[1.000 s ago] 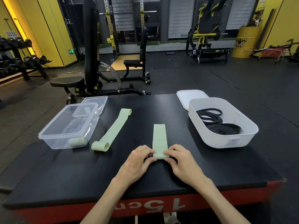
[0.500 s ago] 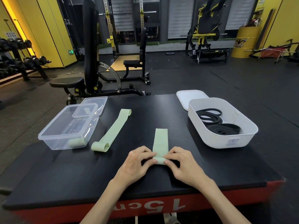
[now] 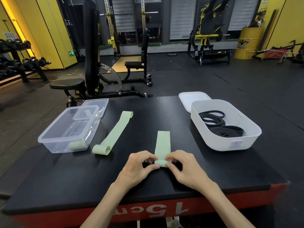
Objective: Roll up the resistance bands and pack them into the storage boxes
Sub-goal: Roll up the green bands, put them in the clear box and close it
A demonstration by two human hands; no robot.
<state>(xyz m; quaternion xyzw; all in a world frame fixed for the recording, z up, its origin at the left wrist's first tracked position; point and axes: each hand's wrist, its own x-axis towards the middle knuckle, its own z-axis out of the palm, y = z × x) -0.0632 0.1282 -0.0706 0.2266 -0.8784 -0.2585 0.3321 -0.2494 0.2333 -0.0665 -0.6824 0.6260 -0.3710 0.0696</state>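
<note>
A pale green resistance band [image 3: 162, 143] lies flat on the black platform, its near end rolled into a small coil. My left hand [image 3: 139, 165] and my right hand [image 3: 184, 167] pinch that coil from either side with curled fingers. A second green band [image 3: 113, 134] lies stretched out to the left, its near end loosely curled. The clear plastic box [image 3: 49, 140] at the left holds one rolled green band [image 3: 77, 145]. The white box [image 3: 230, 142] at the right holds coiled black bands [image 3: 220, 124].
A clear lid [image 3: 97, 106] leans behind the clear box and a white lid [image 3: 190, 99] lies behind the white box. The platform's red front edge [image 3: 148, 214] is just below my wrists. A weight bench [image 3: 69, 83] stands beyond the platform.
The flat part of the band between my hands has grown shorter as the coil at its near end has thickened. My hands stay in nearly the same spot.
</note>
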